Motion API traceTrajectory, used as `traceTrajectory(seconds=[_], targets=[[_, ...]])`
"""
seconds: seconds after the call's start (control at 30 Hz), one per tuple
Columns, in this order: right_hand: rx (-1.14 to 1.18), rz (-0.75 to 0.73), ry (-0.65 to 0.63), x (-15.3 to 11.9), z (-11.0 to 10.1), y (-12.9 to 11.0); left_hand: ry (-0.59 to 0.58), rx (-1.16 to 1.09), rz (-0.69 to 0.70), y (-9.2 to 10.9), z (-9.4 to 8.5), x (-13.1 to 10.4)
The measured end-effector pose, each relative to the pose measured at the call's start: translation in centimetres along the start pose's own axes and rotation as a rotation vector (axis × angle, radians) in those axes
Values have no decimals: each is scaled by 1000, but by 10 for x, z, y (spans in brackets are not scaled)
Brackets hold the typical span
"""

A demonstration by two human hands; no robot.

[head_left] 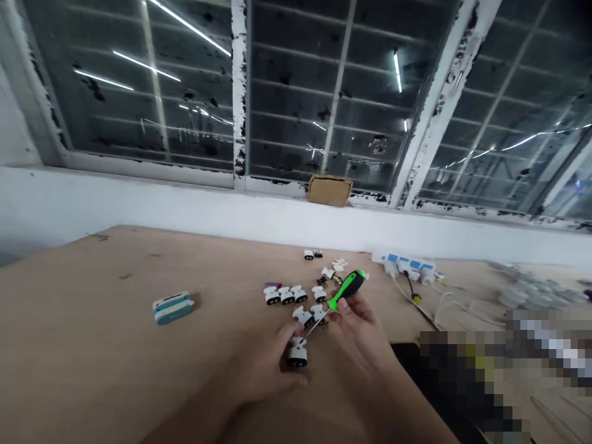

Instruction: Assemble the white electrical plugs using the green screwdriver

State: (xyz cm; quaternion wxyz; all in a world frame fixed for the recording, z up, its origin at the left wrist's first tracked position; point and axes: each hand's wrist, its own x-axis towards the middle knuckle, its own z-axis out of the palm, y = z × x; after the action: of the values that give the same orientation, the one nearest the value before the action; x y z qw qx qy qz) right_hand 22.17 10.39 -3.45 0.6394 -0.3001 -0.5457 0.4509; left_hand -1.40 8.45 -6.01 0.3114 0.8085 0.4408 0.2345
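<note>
My left hand (pixel 264 364) grips a small white plug-like part with a black base (pixel 297 354) between thumb and fingers, low in front of me. In my right hand (pixel 361 327) is a screwdriver (pixel 349 288) with a green and black handle. Its thin shaft slants down to the left, and the tip meets the top of the held part. Just beyond my hands lie two similar white parts (pixel 302 316). Farther off, several more white parts with black bases (pixel 285 295) stand in a short row.
A teal and white box (pixel 172 307) lies on the wooden table (pixel 92 345) at left. A white power strip (pixel 409 266) with plugs and cables sits at back right, near a pile of clear-looking objects (pixel 539 291). A black flat item (pixel 416 370) is beside my right forearm. Cardboard (pixel 330 190) leans at the window.
</note>
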Motion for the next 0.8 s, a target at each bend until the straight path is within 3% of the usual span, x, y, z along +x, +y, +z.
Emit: traceTrajectory(seconds=[0.37,0.6,0.8], targets=[[-26,47,-38,-9,6,11,-28,-26,-25,5,3,-1],[-99,26,-16,-10,6,6,-9,-21,101,3,3,4],[-167,-26,-16,-11,6,10,-4,-33,103,5,3,4]])
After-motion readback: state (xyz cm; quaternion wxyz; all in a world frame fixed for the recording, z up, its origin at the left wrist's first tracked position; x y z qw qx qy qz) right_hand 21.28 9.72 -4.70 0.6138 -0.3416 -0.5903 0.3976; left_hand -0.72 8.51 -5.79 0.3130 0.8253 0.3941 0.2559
